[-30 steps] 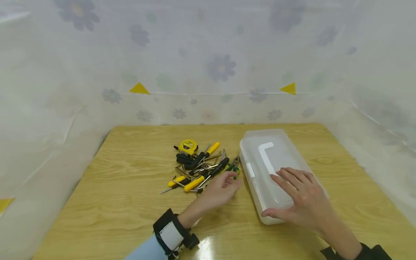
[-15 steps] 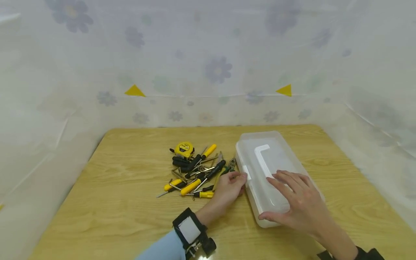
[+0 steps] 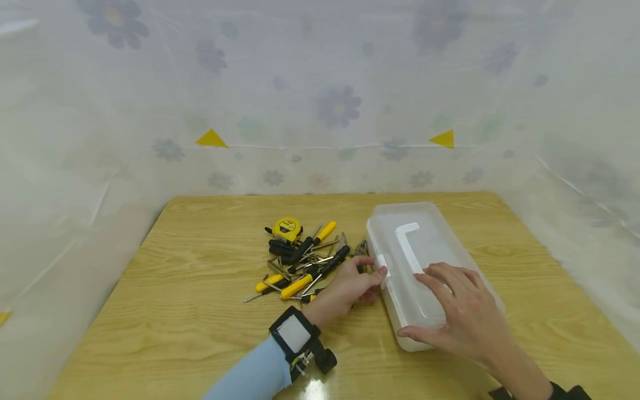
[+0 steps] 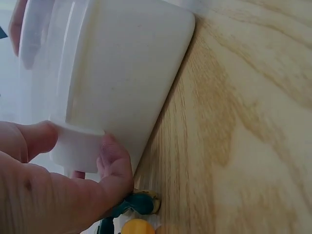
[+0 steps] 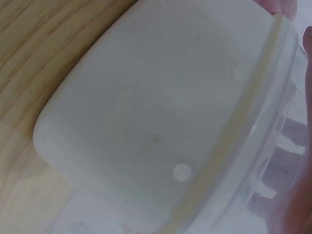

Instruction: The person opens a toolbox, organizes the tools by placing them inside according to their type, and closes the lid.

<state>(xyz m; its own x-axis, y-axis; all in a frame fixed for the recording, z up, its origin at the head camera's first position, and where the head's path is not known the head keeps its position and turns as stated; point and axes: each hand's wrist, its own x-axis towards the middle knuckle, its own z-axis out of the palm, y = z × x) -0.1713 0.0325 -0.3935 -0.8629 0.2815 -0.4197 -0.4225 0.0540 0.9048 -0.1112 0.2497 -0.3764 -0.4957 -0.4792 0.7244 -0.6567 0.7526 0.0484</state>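
Note:
A translucent white plastic box (image 3: 447, 228) with its lid on lies at the right of the table. My left hand (image 3: 352, 284) is at its left side, where thumb and fingers pinch the white latch (image 4: 80, 148). In the left wrist view the thumb lies at the latch's upper end and a bent finger at its lower edge. My right hand (image 3: 465, 311) rests on the lid (image 3: 427, 300) with spread fingers, its thumb by the near edge. The right wrist view is mostly filled by the box wall (image 5: 136, 97).
Left of the box lies a pile of tools: a yellow tape measure (image 3: 287, 229), yellow-and-black screwdrivers (image 3: 297, 286), several hex keys (image 3: 272, 284) and green-handled pliers (image 3: 361, 248). The wooden table (image 3: 175, 311) is enclosed by a flower-print curtain (image 3: 300, 72).
My left hand has moved right, from beside the tools to the box's latch, and its thumb and fingers have closed on it. My right hand has stayed on the lid.

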